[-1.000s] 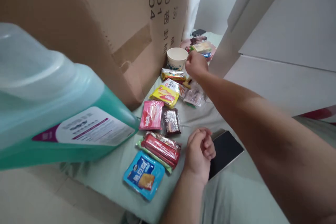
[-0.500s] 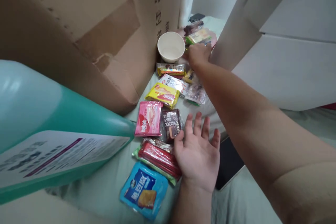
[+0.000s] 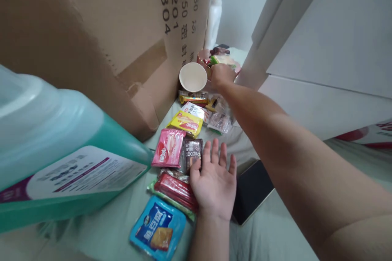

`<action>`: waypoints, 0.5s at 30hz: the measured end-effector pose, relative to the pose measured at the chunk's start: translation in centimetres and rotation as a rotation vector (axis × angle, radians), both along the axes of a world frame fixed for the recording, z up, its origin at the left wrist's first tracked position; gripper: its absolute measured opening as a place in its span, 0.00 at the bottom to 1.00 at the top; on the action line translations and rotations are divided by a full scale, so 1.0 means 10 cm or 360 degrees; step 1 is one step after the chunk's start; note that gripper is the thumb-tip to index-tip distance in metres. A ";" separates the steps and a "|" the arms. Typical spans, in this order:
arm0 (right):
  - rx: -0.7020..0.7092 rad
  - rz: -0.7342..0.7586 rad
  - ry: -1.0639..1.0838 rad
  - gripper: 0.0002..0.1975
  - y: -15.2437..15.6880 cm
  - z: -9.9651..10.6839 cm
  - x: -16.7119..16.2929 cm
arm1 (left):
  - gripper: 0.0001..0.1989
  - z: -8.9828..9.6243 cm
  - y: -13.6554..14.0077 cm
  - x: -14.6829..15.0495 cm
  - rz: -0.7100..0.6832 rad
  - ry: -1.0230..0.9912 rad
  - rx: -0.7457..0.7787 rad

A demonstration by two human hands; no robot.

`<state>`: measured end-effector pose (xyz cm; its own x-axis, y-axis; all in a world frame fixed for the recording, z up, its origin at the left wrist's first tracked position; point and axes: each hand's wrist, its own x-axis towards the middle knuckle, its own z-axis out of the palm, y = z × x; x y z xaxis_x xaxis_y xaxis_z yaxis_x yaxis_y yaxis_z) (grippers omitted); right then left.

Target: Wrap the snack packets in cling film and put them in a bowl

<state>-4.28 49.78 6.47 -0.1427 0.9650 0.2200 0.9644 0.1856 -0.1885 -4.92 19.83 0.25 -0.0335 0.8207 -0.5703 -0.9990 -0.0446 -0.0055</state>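
Observation:
My left hand [image 3: 215, 183] lies palm up with its fingers stretched out, holding nothing. Beside its thumb are a brown cocoa snack packet [image 3: 193, 153] and a red packet [image 3: 176, 189]. My right hand [image 3: 223, 74] reaches to the far end, fingers curled and mostly hidden, against a green-and-cream packet [image 3: 222, 61] and a pink see-through dish [image 3: 203, 56]. What it grips cannot be made out. Just left of it stands a white bowl [image 3: 193, 77]. Pink [image 3: 168, 148] and yellow [image 3: 185, 123] wafer packets and a blue snack packet [image 3: 158, 228] line the cloth.
A large cardboard box [image 3: 131, 49] walls off the left, with a big green liquid jug [image 3: 101, 142] before it. White drawers [image 3: 330, 61] border the right. A dark tablet-like slab [image 3: 254, 189] lies beside my left hand. A white bottle [image 3: 213, 20] stands at the back.
The view has tilted upward, so the white bottle at the back shows more fully. My right hand stays at the far packets; my left hand remains palm up.

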 end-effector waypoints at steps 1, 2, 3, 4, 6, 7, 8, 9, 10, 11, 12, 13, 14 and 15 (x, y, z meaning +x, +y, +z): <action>0.0016 0.0014 0.0003 0.12 -0.01 0.04 -0.01 | 0.19 0.00 0.00 -0.01 0.0011 0.0003 0.0010; 0.0030 0.0029 0.0002 0.13 -0.03 0.09 -0.02 | 0.18 0.00 0.01 -0.02 0.0021 0.0004 0.0021; 0.0042 0.0045 -0.0004 0.13 -0.05 0.13 -0.03 | 0.18 0.00 0.01 -0.02 0.0029 0.0004 0.0029; 0.0055 0.0059 -0.0016 0.12 -0.08 0.18 -0.04 | 0.18 0.01 0.00 -0.02 0.0032 0.0004 0.0035; 0.0073 0.0075 -0.0041 0.11 -0.16 0.29 -0.05 | 0.18 0.01 -0.01 -0.02 0.0026 -0.0001 0.0043; 0.0081 0.0078 -0.0051 0.11 -0.22 0.35 -0.06 | 0.18 0.02 -0.02 -0.02 0.0021 -0.0005 0.0049; 0.0085 0.0080 -0.0060 0.12 -0.28 0.40 -0.07 | 0.17 0.02 -0.04 -0.02 0.0015 -0.0009 0.0056; 0.0092 0.0092 -0.0070 0.12 -0.36 0.45 -0.08 | 0.17 0.03 -0.05 -0.02 0.0011 -0.0010 0.0062; 0.0106 0.0111 -0.0082 0.12 -0.43 0.50 -0.08 | 0.17 0.04 -0.06 -0.03 0.0010 -0.0009 0.0068; 0.0124 0.0138 -0.0096 0.12 -0.52 0.55 -0.09 | 0.17 0.04 -0.08 -0.03 0.0011 -0.0006 0.0071; 0.0147 0.0172 -0.0107 0.11 -0.61 0.59 -0.08 | 0.16 0.05 -0.09 -0.04 0.0014 -0.0002 0.0073; 0.0169 0.0209 -0.0116 0.10 -0.71 0.62 -0.08 | 0.16 0.06 -0.10 -0.04 0.0018 0.0000 0.0071; 0.0192 0.0245 -0.0119 0.08 -0.81 0.65 -0.06 | 0.16 0.07 -0.11 -0.04 0.0021 0.0001 0.0067; 0.0210 0.0275 -0.0118 0.07 -0.91 0.67 -0.04 | 0.16 0.08 -0.12 -0.05 0.0023 0.0001 0.0063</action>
<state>-4.72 40.65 13.15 -0.3240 0.8883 0.3255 0.9264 0.3677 -0.0813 -5.38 18.65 1.08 -0.0455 0.8421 -0.5374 -0.9983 -0.0585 -0.0072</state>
